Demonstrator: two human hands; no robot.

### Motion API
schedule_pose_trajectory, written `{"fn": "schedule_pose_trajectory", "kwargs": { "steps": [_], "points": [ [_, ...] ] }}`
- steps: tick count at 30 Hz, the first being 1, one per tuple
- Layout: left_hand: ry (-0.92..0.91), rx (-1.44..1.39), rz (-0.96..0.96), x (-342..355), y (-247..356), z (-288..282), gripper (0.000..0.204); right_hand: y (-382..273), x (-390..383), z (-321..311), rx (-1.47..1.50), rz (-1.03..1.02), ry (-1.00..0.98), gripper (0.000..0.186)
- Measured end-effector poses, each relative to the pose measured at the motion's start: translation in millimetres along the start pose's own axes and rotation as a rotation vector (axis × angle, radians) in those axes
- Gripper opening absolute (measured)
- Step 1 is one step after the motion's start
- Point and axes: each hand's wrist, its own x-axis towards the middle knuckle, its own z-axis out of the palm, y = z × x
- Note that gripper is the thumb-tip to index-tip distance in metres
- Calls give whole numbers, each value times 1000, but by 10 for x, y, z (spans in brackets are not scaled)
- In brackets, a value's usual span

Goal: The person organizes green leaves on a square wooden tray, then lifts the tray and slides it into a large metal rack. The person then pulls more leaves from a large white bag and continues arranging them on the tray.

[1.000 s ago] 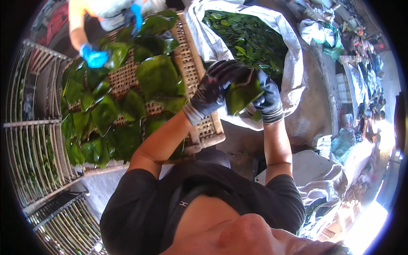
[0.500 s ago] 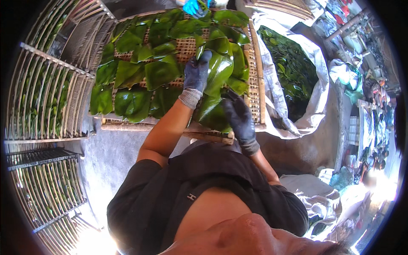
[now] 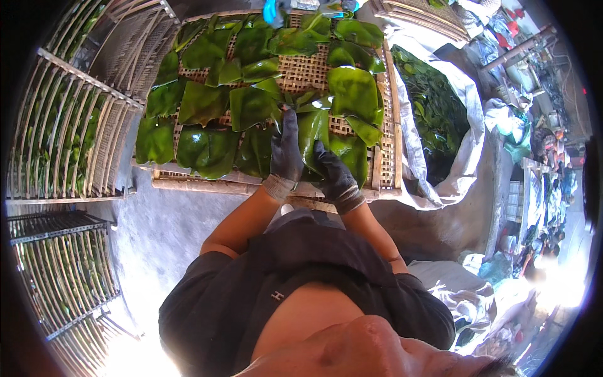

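Note:
Glossy green leaf-like sheets [image 3: 352,91] lie spread over a woven bamboo tray [image 3: 295,69], with some weave showing between them. My left hand [image 3: 286,147], in a dark glove with a grey cuff, has its fingers closed at the left edge of a long sheet [image 3: 313,132] near the tray's front middle. My right hand [image 3: 333,173], gloved alike, grips the same sheet at its right side, lower down. At the far edge, a co-worker's blue-gloved hand [image 3: 273,14] shows partly.
A white sack [image 3: 458,185] of small green leaves stands right of the tray. Slatted racks [image 3: 63,125] holding green pieces line the left. Stacked woven trays [image 3: 421,19] are at top right. Piled bags [image 3: 509,110] and clutter fill the right side.
The view has swung since the first frame. My hands have moved from up by the sack down onto the tray. Since the middle frame, my right hand has closed in beside my left.

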Motion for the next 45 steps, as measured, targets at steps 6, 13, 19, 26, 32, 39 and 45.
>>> {"fn": "schedule_pose_trajectory", "kwargs": {
  "steps": [6, 13, 19, 26, 32, 39, 45],
  "points": [
    [12, -160, -172, 52, -267, -371, 27, 101, 314, -397, 516, 470, 363, 33],
    [-18, -361, -357, 250, -271, -452, 32, 183, 768, -952, 918, 619, 355, 17],
    [-336, 190, 156, 362, -155, 25, 36, 596, 807, -550, 780, 466, 74, 26],
    [-295, 516, 358, 456, -469, -185, 37, 960, 601, -238, 695, 395, 93, 30],
    [28, 88, -106, 242, -188, 7, 37, 428, 757, -443, 1166, 728, -70, 41],
    [-194, 363, 114, 161, -783, -301, 39, 861, 865, -716, 1374, 688, -216, 43],
    [-131, -268, -590, 231, -555, 137, 43, 1031, 1049, -1177, 1049, 752, -420, 44]
  ]
}}
